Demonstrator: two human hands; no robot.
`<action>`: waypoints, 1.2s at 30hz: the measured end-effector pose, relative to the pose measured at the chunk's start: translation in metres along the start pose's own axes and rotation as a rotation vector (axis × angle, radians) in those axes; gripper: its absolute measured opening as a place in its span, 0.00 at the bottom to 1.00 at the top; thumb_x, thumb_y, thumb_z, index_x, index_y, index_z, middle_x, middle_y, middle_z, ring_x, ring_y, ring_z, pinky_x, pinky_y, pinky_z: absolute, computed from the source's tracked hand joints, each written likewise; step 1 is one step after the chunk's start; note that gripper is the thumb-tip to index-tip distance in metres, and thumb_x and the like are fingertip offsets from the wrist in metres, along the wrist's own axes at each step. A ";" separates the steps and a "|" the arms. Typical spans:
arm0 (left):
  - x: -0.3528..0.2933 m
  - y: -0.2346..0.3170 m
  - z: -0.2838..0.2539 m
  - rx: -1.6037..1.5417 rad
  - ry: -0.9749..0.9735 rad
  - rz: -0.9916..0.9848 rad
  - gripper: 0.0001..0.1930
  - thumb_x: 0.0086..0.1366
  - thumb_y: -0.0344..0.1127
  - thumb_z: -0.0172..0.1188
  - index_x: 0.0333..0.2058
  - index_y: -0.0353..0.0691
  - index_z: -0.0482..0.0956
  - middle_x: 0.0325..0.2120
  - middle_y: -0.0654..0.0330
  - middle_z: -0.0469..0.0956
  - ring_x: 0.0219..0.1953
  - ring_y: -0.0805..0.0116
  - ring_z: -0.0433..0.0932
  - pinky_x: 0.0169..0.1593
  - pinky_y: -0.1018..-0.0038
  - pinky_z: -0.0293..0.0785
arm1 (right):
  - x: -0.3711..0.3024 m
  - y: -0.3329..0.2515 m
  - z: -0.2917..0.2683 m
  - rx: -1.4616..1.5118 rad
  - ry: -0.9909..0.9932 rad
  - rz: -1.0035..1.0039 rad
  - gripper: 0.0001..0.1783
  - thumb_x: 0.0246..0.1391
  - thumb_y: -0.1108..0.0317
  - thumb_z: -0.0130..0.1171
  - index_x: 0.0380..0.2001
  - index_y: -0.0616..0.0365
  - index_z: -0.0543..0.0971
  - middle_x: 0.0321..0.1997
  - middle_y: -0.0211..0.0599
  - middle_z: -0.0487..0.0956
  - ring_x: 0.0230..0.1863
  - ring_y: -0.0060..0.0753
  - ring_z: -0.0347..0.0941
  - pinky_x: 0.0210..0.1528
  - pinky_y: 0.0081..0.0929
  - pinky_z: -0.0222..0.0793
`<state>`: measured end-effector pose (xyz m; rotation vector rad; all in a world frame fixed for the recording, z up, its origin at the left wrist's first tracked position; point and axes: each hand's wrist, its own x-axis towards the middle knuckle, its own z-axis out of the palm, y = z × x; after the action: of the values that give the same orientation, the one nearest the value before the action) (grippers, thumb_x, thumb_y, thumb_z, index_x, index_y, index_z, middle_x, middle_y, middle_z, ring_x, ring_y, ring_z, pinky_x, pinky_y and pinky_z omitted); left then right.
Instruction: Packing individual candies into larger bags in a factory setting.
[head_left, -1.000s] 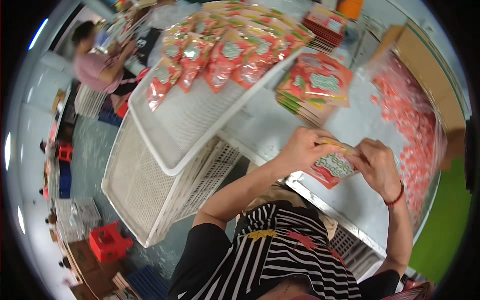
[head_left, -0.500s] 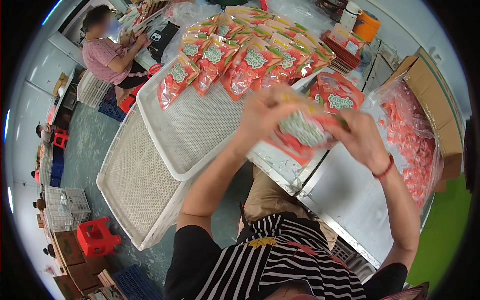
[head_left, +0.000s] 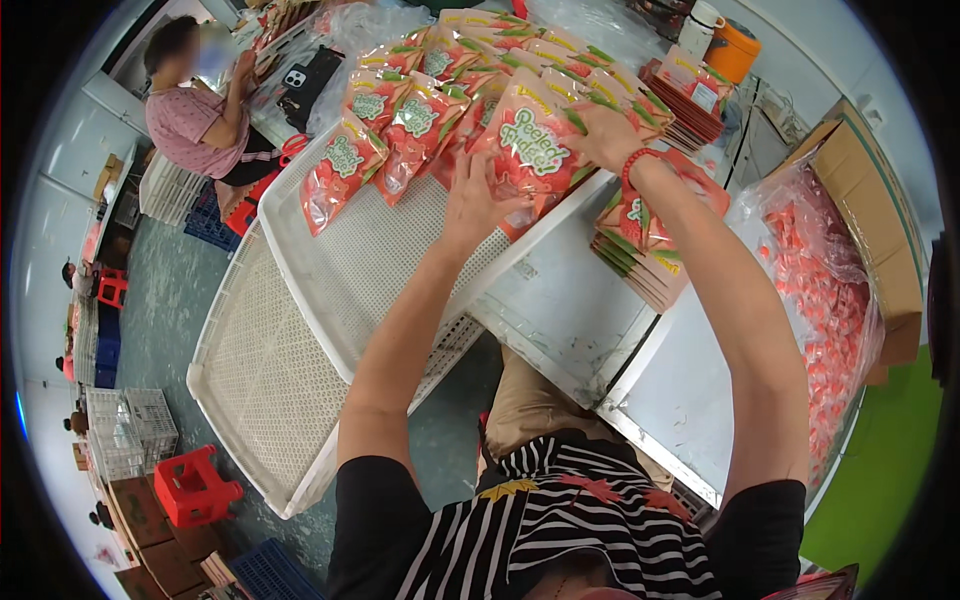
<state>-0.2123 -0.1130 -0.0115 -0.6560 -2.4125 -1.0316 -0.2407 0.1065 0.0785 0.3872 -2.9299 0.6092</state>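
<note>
A red and pink snack pouch [head_left: 533, 150] with a pale top and a green-and-white printed label is in both my hands, over the right end of the white perforated tray [head_left: 390, 255]. My left hand [head_left: 472, 208] holds its lower left edge, the thumb along the bottom. My right hand [head_left: 608, 140] grips the upper right side, with fingertips partly hidden behind the arm and pouch. Many similar filled pouches [head_left: 415, 120] lie overlapping in the tray's far part. Beside my right forearm, a stack of flat pouches [head_left: 640, 262] rests on the metal table [head_left: 560, 300].
A second perforated tray [head_left: 270, 370] sits lower left. An open cardboard box [head_left: 870, 230] at right holds a plastic bag of small red-wrapped pieces [head_left: 825, 310]. More stacked pouches [head_left: 690, 105], a white flask [head_left: 700, 28] and an orange container [head_left: 735, 50] stand behind. A co-worker [head_left: 200, 120] sits far left.
Both hands have moved away from me with the pouch, from above the metal table to over the filled tray. The flat pouch stack now shows more fully.
</note>
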 end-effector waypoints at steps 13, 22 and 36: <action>0.006 0.033 0.038 0.193 -0.050 -0.254 0.49 0.38 0.57 0.72 0.54 0.35 0.60 0.51 0.42 0.60 0.55 0.42 0.61 0.57 0.53 0.61 | -0.150 0.014 -0.004 0.204 0.311 -0.020 0.13 0.49 0.72 0.59 0.40 0.60 0.74 0.42 0.47 0.74 0.41 0.50 0.72 0.44 0.38 0.68; -0.001 -0.012 0.033 -0.019 -0.122 -0.026 0.45 0.47 0.56 0.69 0.54 0.29 0.61 0.50 0.37 0.64 0.56 0.43 0.62 0.57 0.57 0.62 | -0.293 0.027 0.007 0.208 0.270 0.089 0.16 0.44 0.76 0.60 0.39 0.60 0.73 0.39 0.46 0.75 0.42 0.52 0.71 0.45 0.39 0.67; -0.012 0.171 0.140 0.068 -0.250 0.651 0.23 0.46 0.35 0.68 0.42 0.37 0.74 0.39 0.54 0.74 0.43 0.55 0.73 0.45 0.65 0.72 | -0.394 0.056 0.043 0.054 0.562 0.246 0.13 0.42 0.81 0.59 0.35 0.62 0.77 0.42 0.44 0.74 0.46 0.49 0.68 0.49 0.39 0.66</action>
<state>-0.1331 0.0934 -0.0123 -1.4865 -2.1572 -0.6147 0.1195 0.2268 -0.0497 -0.1307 -2.4333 0.6925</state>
